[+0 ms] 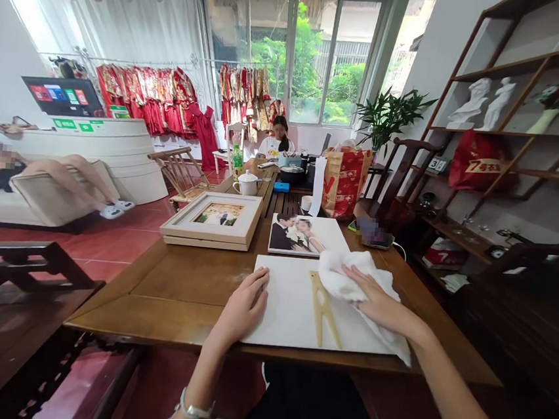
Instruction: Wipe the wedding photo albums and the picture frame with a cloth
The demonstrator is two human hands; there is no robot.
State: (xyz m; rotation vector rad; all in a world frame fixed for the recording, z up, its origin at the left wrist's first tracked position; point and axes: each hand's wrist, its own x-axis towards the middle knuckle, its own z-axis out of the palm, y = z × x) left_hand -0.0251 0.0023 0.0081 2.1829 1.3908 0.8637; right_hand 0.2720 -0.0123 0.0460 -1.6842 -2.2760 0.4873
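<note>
Left hand [245, 306] rests on smooth white rect. board [285, 312] on wood counter [177, 288] – fingers flat, released. Right hand [374, 302] – fingers open, pressing soft crumpled cloth [345, 268].

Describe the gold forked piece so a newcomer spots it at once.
Find the long wooden table; at its near edge lies a white panel. The gold piece lies flat on it, between the left hand and the right hand on a white cloth. It alone is thin, forked and brass-coloured.
</note>
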